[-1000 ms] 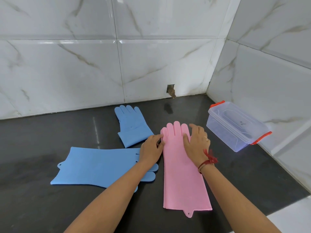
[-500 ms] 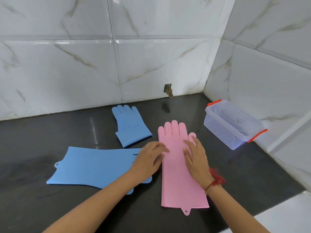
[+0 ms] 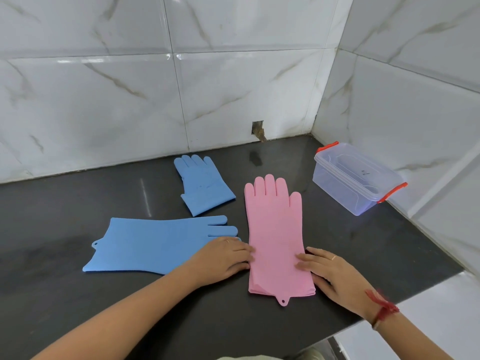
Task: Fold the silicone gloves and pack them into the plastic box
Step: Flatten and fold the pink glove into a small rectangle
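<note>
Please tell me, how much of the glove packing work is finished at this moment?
Done: one blue glove near the wall already lies folded short. In hand: the left hand and right hand rest flat at the sides of the pink glove, not yet folded. Left: the long blue glove lies unfolded, and the plastic box has its lid on, with no glove visible inside.

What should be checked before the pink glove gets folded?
1. Long pink silicone glove lies flat: ok.
2. Left hand at its left edge: ok.
3. Right hand at its right edge: ok.
4. Clear plastic box with red clips open for packing: not ok, lid on.
5. Long blue silicone glove clear of the pink one: ok.
6. Folded blue silicone glove already folded: ok.
</note>
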A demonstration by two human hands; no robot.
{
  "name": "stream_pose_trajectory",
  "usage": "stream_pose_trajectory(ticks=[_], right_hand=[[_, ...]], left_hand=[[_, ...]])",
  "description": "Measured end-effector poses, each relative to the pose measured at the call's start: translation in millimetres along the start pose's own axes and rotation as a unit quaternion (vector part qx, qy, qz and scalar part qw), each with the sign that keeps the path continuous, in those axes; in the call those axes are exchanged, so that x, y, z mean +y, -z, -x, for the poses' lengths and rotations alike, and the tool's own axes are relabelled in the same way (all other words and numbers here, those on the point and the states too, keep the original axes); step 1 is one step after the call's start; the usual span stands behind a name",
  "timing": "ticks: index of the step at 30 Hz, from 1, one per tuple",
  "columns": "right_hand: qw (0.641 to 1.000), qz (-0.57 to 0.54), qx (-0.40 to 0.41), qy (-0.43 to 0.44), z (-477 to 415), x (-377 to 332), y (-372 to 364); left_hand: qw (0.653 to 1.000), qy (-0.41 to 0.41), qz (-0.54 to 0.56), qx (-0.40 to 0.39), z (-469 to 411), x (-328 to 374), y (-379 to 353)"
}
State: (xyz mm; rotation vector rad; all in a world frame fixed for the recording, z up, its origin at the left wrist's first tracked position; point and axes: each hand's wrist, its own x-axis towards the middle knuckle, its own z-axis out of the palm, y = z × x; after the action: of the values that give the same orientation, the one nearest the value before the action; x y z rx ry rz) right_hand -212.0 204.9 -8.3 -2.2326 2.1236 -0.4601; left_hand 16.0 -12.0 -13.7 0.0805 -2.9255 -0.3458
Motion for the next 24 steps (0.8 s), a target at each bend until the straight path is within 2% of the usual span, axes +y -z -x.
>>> stream_pose_trajectory(ticks=[3,6,8,10,12,15,19,24], right_hand=[[0.999,0.009,0.035,-0.004,-10,-3,-2],[0.989,-0.092,0.096,-0.057,-23,-9,-9],[0.958,-0.217,0.118,-0.146,-31,-19,-9],[0.907,-0.341,0.126,-0.213,-42,-29,-8],[0.877,-0.393,0.125,-0.246,-52,-38,-8],[0.871,-0.379,0.094,-0.299,-64,-44,-12],[0.89,-0.31,0.035,-0.332,-73,-44,-13],[0.89,-0.286,0.046,-0.353,-73,-52,-16]], left_hand=[[0.999,0.03,-0.015,0.004,-4,4,0],[0.996,0.089,0.001,0.023,-10,8,5],[0.985,0.155,0.044,0.068,-10,9,7],[0.966,0.228,0.078,0.097,-8,11,7],[0.945,0.291,0.109,0.103,-3,15,3],[0.916,0.358,0.147,0.11,6,21,-2],[0.898,0.401,0.149,0.107,11,28,-4],[0.89,0.424,0.144,0.088,3,27,-1]])
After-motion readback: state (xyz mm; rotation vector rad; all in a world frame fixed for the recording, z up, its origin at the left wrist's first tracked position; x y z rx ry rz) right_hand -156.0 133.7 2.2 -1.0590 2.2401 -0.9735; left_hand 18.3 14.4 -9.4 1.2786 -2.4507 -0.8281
